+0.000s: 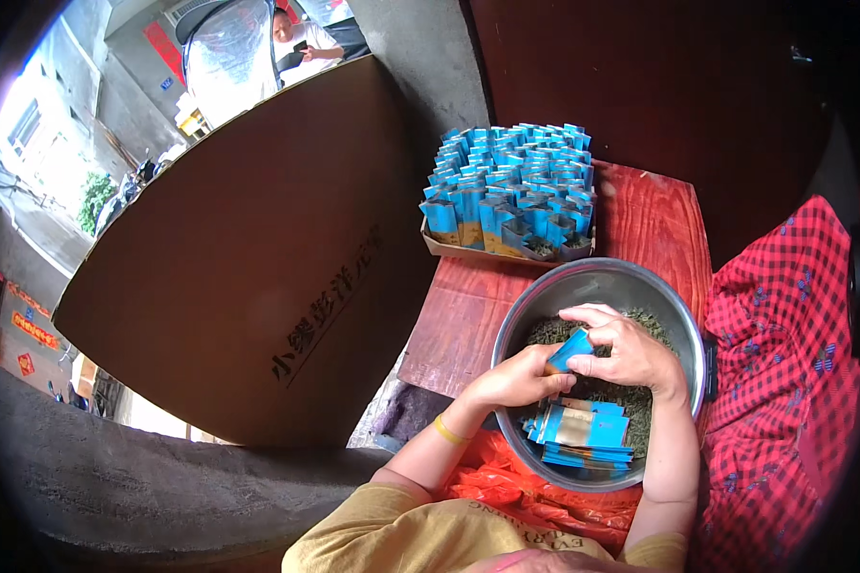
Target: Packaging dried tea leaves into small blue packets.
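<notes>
My left hand grips the lower end of a small blue and gold foil packet, tilted over a metal basin. My right hand has its thumb and a finger against the packet's upper part, the other fingers extended above. Whether the packet holds anything is hidden. Dried green leaves, perhaps tea, lie loose in the basin. Flat packets of the same blue and gold are piled on the leaves at the basin's near side, below my hands.
A shallow cardboard tray beyond the basin holds several rows of upright packets; the nearest show leaves inside. Both rest on a red wooden table. A large cardboard sheet stands left, a checked cloth hangs right. Red plastic lies below. A person holds a phone.
</notes>
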A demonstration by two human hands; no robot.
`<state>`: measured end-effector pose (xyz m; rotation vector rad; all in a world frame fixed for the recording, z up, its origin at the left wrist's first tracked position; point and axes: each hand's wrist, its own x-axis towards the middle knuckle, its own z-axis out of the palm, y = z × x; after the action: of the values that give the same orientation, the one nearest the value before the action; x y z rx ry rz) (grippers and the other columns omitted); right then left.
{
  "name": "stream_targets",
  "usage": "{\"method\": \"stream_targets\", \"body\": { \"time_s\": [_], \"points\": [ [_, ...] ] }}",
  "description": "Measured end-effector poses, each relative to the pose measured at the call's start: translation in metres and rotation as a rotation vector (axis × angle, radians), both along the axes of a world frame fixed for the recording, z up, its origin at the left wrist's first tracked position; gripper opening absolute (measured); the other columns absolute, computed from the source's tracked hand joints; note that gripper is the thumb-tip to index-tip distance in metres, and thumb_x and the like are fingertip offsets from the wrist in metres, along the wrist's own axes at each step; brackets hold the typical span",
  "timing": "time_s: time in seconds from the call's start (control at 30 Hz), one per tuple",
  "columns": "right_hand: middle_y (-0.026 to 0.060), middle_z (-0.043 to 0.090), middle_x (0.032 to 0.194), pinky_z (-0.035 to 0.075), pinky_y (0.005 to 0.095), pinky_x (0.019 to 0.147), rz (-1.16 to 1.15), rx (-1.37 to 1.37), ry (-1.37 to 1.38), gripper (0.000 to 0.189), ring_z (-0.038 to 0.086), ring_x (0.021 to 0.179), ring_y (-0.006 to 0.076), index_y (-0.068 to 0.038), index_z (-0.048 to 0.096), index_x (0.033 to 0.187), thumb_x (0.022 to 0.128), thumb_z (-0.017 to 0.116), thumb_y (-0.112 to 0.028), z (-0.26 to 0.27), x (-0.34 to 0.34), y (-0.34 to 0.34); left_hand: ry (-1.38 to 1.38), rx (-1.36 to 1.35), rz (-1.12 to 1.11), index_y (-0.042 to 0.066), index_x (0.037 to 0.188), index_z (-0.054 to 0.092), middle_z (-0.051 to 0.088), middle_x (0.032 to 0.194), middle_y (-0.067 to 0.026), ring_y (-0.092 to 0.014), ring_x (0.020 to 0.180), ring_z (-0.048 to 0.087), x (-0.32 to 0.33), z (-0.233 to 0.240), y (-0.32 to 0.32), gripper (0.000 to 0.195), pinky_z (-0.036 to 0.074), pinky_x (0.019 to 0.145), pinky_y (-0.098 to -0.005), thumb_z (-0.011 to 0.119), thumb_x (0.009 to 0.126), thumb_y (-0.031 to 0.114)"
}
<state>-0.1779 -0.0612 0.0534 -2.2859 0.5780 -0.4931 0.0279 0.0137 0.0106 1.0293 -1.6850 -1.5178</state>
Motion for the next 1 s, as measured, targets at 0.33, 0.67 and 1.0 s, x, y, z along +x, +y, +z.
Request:
{"method": "stream_targets", "body": {
  "time_s": [0.33, 0.67, 1.0],
  "points": [
    [0.0175, 0.058, 0.134, 0.04, 0.0431, 0.107, -0.001, 0.007, 0.055, 0.027, 0.05, 0.129, 0.0341, -0.001, 0.072, 0.091, 0.081, 0.075, -0.026, 0.0, -0.005, 0.003, 0.091, 0.024, 0.007, 0.001, 0.101, 0.06, 0.063, 0.077, -0.0004, -0.007, 0.071, 0.057, -0.003, -0.004, 0.001, 0.024, 0.049, 0.064, -0.0265, 0.065, 0.097, 0.025],
    [0.0189, 0.057, 0.135, 0.043, 0.0421, 0.105, -0.043, 0.013, 0.089, 0.036, 0.052, 0.126, 0.0356, 0.005, 0.07, 0.085, 0.083, 0.07, -0.031, 0.004, 0.006, 0.01, -0.002, -0.077, -0.002, 0.001, 0.113, 0.058, 0.059, 0.076, -0.0003, -0.007, 0.069, 0.053, 0.001, -0.013, -0.004, 0.029, 0.049, 0.063, -0.0272, 0.062, 0.099, 0.026],
    [0.0192, 0.06, 0.131, 0.051, 0.0382, 0.093, -0.191, 0.127, -0.141, 0.029, 0.063, 0.112, 0.0321, 0.002, 0.07, 0.097, 0.086, 0.073, -0.024, 0.008, -0.002, -0.001, -0.141, -0.369, 0.314, 0.003, 0.128, 0.053, 0.067, 0.101, -0.0146, -0.025, 0.086, 0.066, -0.012, -0.016, -0.005, 0.04, 0.052, 0.078, -0.0377, 0.066, 0.095, 0.023]
  ]
}}
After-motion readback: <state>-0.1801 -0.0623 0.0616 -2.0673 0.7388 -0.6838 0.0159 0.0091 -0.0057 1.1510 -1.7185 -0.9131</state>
